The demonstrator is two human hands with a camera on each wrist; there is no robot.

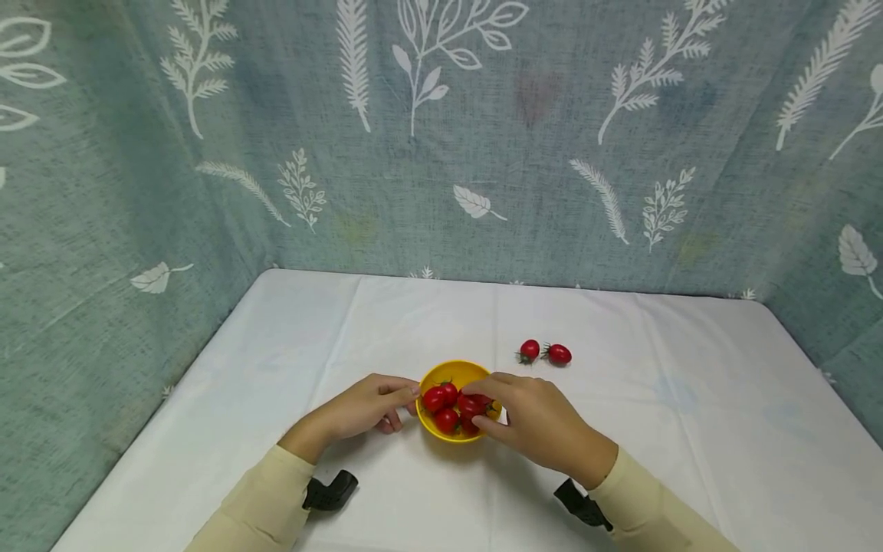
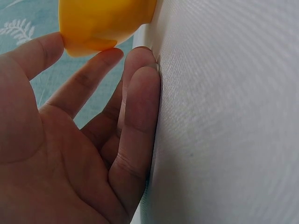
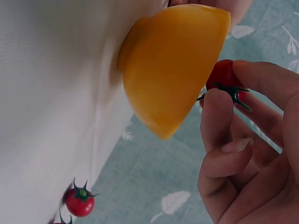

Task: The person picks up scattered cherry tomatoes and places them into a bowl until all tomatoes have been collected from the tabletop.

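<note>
A yellow bowl with several red cherry tomatoes in it stands on the white-covered table. My left hand holds its left side, thumb at the rim and index fingertip on the outer wall. In the left wrist view the remaining fingers lie beside the cloth. My right hand reaches over the bowl's right edge. Between its thumb and fingers it pinches a cherry tomato with a green stalk, right at the rim in the right wrist view. Part of the bowl's contents is hidden under this hand.
Two more cherry tomatoes, one upright and one on its side, lie on the white cloth behind and right of the bowl. A grey-green leaf-patterned curtain surrounds the table's back and sides. Black wrist mounts sit below both forearms.
</note>
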